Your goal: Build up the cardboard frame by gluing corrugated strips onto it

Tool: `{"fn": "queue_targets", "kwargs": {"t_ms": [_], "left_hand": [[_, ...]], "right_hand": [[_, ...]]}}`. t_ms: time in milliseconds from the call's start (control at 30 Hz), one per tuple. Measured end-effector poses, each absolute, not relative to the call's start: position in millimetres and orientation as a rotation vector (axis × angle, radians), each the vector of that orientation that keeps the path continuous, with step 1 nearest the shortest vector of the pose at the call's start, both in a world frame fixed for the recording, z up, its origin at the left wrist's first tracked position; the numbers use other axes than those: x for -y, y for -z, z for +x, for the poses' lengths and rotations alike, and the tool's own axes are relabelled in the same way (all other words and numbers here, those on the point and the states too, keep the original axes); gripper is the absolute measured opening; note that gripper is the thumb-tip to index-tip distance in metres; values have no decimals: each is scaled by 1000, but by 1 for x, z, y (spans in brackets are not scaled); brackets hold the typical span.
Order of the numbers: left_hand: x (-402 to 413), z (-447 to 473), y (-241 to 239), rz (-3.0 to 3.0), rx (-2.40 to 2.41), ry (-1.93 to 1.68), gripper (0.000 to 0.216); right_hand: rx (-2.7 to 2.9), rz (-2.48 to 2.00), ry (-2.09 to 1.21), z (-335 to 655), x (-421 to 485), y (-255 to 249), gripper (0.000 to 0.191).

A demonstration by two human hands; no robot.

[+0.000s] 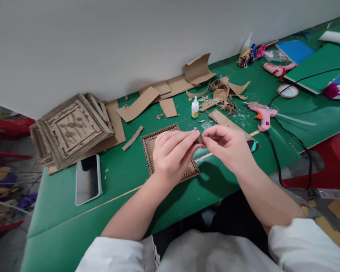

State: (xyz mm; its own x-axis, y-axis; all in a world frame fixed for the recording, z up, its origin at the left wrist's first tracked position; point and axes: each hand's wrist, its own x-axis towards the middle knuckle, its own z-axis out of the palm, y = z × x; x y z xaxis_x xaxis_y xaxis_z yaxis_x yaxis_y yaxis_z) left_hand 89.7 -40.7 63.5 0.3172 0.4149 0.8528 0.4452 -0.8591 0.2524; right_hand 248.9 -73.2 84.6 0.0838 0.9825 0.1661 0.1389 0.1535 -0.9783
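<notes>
Between the fingertips of my left hand [172, 155] and my right hand [226, 145] is a small brown piece of cardboard [200, 139], pinched by both. Its exact shape is mostly hidden by the fingers. Under my left hand lies a square cardboard frame [148, 155] with a corrugated border, partly covered by that hand. A short corrugated strip [132, 138] rests left of the frame. Beyond my fingers stands a small white glue bottle [195, 108] with a yellow label.
Stacked cardboard frames [73, 128] stand at the left, with a phone [88, 179] in front. Cardboard scraps [222, 92] lie at the back. At right are a pink glue gun [263, 115] with black cords, a second pink glue gun [279, 69] and a green board [320, 68].
</notes>
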Motion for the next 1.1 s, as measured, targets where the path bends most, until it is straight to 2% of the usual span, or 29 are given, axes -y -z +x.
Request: {"fn": "queue_targets", "kwargs": {"t_ms": [267,467,667,1100], "left_hand": [[41,92,-64,-2622,949,1733,24],[46,97,-68,-2800,1529,2212,22],[43,101,-68,-2703,1558,2692,21],[44,99,-70,-2858,1562,2699,21]], "right_hand": [[1265,-1202,-960,246,74,-83,4],[1270,-1134,-894,246,74,-81,8],[1301,-1154,-859,245,75,-78,10],[1335,-1199,-707,248,76,-82,9]]}}
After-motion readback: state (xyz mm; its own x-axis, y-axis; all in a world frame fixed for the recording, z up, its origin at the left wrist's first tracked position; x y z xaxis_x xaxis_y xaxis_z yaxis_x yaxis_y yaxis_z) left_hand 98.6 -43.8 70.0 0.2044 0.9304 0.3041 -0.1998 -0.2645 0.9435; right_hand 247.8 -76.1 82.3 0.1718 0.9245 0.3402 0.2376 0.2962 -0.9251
